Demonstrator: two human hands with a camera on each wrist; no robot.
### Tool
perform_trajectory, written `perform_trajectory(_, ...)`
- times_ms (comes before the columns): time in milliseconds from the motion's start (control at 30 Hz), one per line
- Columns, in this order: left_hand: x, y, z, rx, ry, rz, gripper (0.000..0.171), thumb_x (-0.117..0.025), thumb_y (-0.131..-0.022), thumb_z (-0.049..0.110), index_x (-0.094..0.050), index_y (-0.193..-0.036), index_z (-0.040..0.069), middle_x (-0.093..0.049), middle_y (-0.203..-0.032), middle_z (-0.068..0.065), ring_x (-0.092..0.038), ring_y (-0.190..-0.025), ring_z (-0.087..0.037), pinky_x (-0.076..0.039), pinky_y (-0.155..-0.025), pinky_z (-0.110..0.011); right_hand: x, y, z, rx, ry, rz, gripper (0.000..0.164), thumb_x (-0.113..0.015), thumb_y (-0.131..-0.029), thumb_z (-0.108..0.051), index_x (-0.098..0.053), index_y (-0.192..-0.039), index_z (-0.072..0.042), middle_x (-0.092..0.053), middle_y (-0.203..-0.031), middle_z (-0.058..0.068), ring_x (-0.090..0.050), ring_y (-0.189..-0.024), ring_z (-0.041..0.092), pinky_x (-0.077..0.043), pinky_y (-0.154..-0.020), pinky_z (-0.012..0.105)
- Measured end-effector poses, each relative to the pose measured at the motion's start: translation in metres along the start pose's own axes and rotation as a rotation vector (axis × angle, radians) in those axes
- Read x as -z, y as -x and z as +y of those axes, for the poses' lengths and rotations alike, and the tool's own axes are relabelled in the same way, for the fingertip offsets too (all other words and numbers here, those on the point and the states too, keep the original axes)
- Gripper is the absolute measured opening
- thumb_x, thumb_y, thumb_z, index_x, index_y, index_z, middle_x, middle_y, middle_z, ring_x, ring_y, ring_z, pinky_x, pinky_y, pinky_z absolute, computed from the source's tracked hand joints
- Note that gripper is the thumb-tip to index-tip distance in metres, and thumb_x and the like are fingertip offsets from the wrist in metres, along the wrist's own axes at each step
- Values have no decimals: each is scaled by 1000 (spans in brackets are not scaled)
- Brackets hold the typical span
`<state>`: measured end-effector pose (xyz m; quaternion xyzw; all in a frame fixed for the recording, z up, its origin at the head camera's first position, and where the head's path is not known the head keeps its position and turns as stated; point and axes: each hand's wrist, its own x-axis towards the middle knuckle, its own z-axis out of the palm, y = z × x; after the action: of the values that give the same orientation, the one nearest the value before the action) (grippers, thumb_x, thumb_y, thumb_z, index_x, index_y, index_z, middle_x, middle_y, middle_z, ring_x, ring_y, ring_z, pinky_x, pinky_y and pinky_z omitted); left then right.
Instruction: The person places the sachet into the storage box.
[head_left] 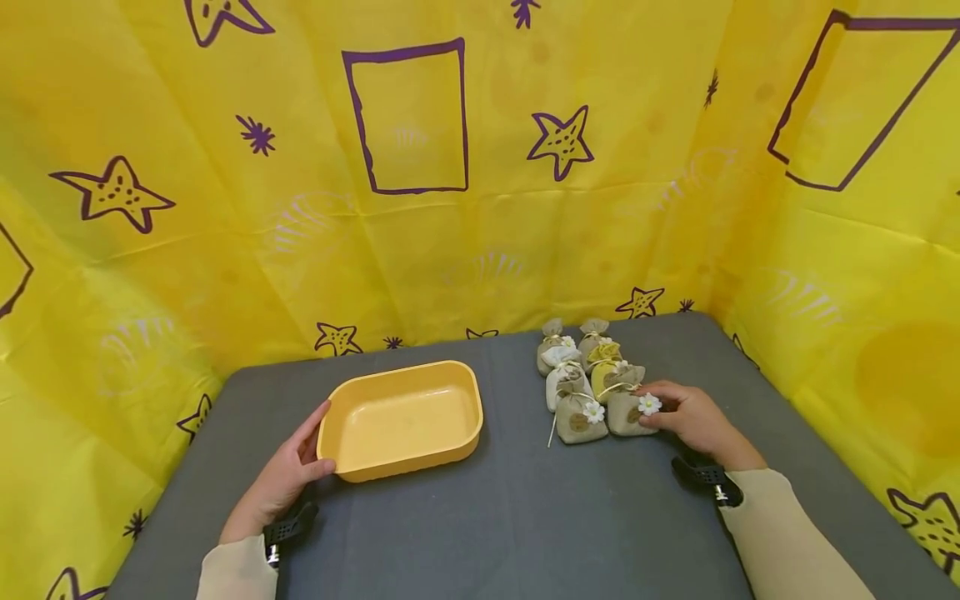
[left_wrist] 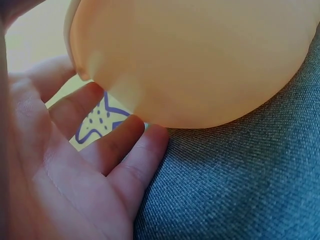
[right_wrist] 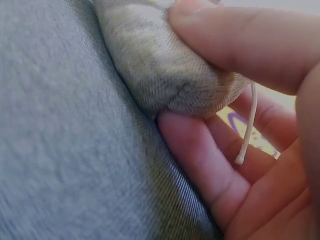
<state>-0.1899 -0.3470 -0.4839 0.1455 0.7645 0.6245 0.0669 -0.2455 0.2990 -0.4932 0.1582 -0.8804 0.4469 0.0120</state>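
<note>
In the head view my left hand [head_left: 288,467] holds the left end of a shallow yellow plastic bin [head_left: 401,462], thumb at its near corner and fingers along the end. The left wrist view shows the fingertips [left_wrist: 135,125] against the bin's outer wall [left_wrist: 200,70]. My right hand [head_left: 693,421] grips a beige cloth sachet [head_left: 626,417] with a white flower, at the near right of a cluster. Up close, the thumb [right_wrist: 230,37] lies over that sachet [right_wrist: 160,65], fingers around its other side; a thin cord [right_wrist: 247,125] dangles from it.
Beside the held sachet sits another beige one [head_left: 577,429]. Behind them stand a white sachet [head_left: 555,383], a yellow one [head_left: 602,379] and two more beige ones, close together on the grey cloth-covered table [head_left: 465,533]. A yellow patterned curtain [head_left: 300,250] encloses the back and sides.
</note>
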Motion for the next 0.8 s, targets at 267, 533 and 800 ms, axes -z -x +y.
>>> perform_trajectory(267,1,0,-1,1,7,-8,88,-67,-96,10,-8,-161,13,-4,-164,-19,-39,-131,8,-41,-99,-21,5,3,3,-98,-209,72,44,-83,-82,-15,-68,-120,3,-70,-103,10,-64,-85,16,-55,-68,28)
perform_trajectory(533,1,0,1,16,0,-4,87,-66,-97,12,-7,-162,13,-5,-164,-19,-39,-131,7,-41,-99,-21,4,2,4,30,-555,178,31,-74,-79,17,-73,-105,-1,-71,-93,-3,-65,-79,11,-56,-68,22)
perform_trajectory(800,1,-1,2,39,-2,0,88,-67,-97,13,-7,-162,15,-5,-165,-15,-38,-131,7,-41,-99,-21,16,-1,-13,49,-423,283,30,-76,-77,16,-72,-105,6,-69,-98,-11,-64,-78,7,-54,-63,18)
